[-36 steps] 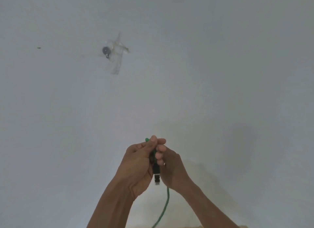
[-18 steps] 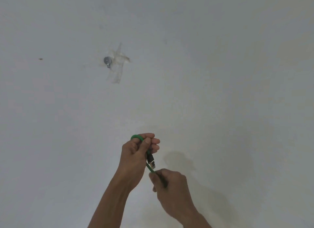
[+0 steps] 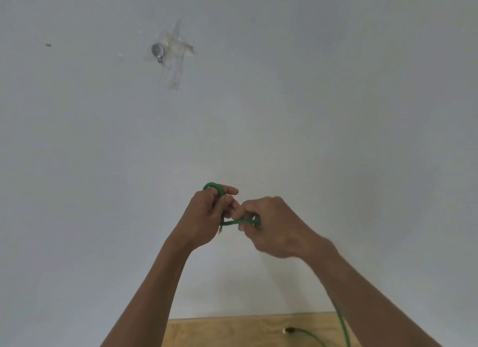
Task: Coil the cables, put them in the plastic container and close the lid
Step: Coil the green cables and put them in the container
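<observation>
A thin green cable [image 3: 239, 221] is held up in front of a pale wall. My left hand [image 3: 207, 214] grips a small loop of it, whose arc shows above the fingers, and the plug end hangs just below that fist. My right hand [image 3: 274, 225] pinches the cable a short way to the right, so a taut piece runs between both hands. The rest of the cable drops behind my right forearm to the wooden table [image 3: 232, 332], where its other connector [image 3: 289, 330] lies. The plastic container is out of view.
A pale grey wall [image 3: 336, 114] fills most of the view. A small metal hook [image 3: 158, 51] is fixed to it under clear tape at the upper left. Only a strip of the wooden table shows at the bottom edge.
My right hand slid down the cable, then rose level with the left hand, drawing a fresh length across. The view tilted down, revealing the table edge and the far connector.
</observation>
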Demonstrator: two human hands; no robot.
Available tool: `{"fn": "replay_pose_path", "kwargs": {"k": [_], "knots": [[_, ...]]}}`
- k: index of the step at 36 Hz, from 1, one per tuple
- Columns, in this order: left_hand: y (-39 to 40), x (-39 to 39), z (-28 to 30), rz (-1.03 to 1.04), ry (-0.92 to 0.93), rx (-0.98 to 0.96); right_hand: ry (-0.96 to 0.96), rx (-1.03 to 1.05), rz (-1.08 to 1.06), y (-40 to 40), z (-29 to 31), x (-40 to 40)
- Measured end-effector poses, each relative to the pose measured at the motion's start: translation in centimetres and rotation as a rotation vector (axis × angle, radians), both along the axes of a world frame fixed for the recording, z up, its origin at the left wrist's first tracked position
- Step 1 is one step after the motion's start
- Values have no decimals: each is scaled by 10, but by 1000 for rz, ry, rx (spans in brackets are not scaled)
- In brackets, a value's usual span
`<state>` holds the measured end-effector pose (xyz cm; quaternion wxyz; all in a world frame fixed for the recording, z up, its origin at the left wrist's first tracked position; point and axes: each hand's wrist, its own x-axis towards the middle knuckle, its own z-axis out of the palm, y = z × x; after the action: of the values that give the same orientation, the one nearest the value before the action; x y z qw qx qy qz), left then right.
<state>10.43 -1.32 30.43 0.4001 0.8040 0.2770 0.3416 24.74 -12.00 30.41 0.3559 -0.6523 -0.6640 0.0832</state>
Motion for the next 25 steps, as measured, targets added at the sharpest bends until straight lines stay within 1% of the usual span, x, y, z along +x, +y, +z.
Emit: {"fn": "replay_pose_path", "kwargs": {"k": [3, 6, 9, 11, 14, 16, 20, 25], "knots": [[-1, -3, 0, -43, 72, -18, -24, 55, 98, 6, 15, 13], [-13, -3, 5, -160, 31, -159, -10, 149, 111, 12, 29, 25], [-26, -3, 6, -227, 17, -284, 111, 256, 151, 13, 40, 31], [-32, -2, 7, -278, -63, -416, 236, 286, 204, 13, 44, 34], [-40, 0, 11, -368, -139, -560, 390, 270, 293, 15, 46, 38], [-45, 1, 14, -419, -143, -620, 435, 281, 336, 16, 47, 39], [-53, 3, 17, -484, -181, -677, 452, 295, 363, 13, 51, 43], [-57, 5, 18, -641, -255, -723, 615, 209, 359, 17, 38, 46]]}}
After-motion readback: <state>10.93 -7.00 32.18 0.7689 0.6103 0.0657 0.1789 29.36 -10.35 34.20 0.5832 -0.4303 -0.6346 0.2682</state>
